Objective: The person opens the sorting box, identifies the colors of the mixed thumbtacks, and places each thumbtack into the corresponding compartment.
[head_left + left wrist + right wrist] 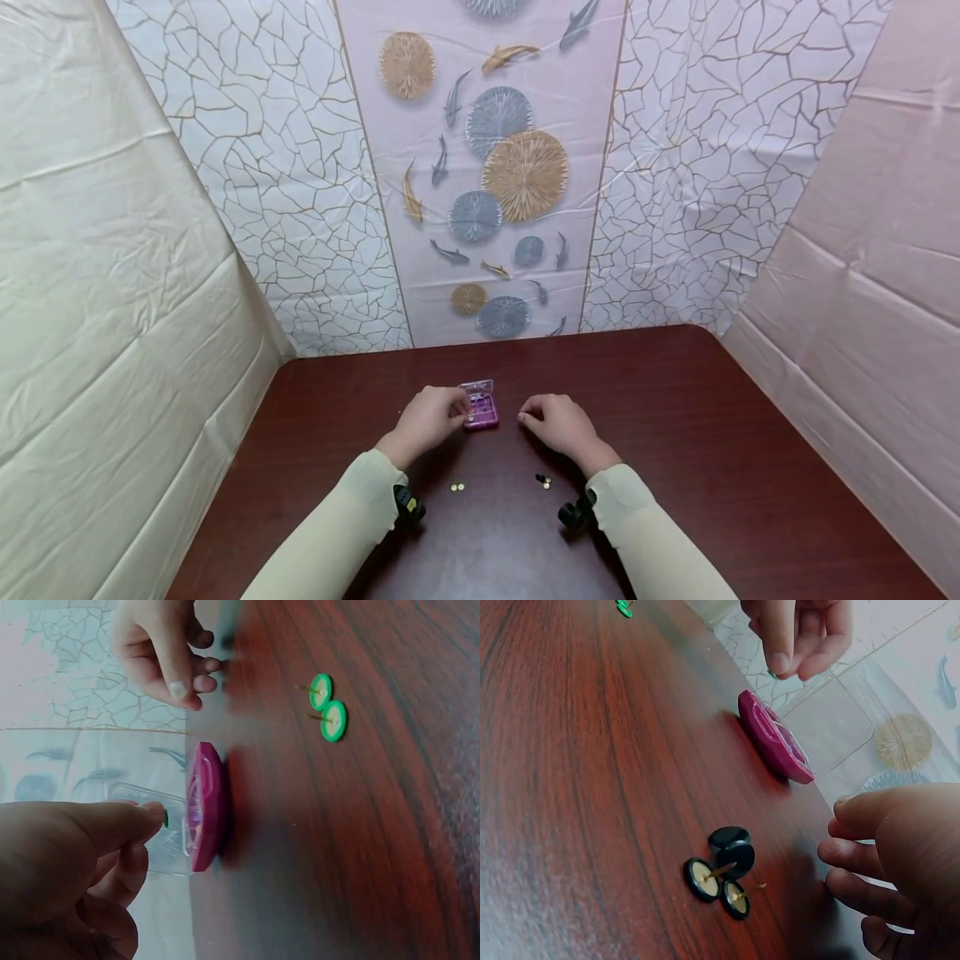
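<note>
My left hand (429, 418) pinches a green thumbtack (166, 818) between thumb and index finger, just above and beside a small magenta box (486, 422). The box has compartments with small coloured things inside, and its clear lid (831, 724) stands raised at the back. Most of the pinched tack is hidden by the fingertips. My right hand (558, 425) is on the other side of the box, fingers loosely bent and holding nothing. Two green thumbtacks (334, 721) lie pins up on the table, nearer me. Several black thumbtacks (703, 879) form a small cluster by my right wrist.
The dark red-brown table (645, 392) has rounded far corners. Patterned cloth (495, 250) hangs behind it, and plain cream cloth (112, 292) slopes along the left side. Each wrist carries a black camera (576, 513).
</note>
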### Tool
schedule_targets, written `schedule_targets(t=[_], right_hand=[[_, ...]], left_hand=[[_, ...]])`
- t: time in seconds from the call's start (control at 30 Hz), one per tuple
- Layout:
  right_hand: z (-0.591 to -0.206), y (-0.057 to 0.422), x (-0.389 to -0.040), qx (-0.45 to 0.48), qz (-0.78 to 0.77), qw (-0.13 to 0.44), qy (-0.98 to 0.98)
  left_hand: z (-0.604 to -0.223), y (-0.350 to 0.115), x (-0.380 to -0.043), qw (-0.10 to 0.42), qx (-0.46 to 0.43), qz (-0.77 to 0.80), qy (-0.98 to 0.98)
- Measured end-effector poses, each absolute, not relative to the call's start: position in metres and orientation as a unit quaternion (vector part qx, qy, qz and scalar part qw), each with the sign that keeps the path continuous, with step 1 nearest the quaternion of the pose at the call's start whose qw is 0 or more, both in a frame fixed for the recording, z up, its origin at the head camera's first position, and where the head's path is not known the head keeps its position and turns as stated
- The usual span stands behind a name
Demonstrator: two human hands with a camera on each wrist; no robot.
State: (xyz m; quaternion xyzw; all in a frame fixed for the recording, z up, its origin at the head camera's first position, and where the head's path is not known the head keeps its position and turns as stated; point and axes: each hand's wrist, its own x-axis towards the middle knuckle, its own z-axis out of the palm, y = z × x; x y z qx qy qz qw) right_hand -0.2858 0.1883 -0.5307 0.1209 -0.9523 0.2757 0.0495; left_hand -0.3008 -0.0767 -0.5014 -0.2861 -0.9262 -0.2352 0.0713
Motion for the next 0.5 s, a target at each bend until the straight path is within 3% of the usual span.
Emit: schedule_targets(t=[0.5], right_hand=[[-0.532, 0.190, -0.285, 0.133, 0.282, 0.052, -0.949]], left_hand=[[-0.517, -0.071, -0.307, 0.067, -0.263, -0.221, -0.937]])
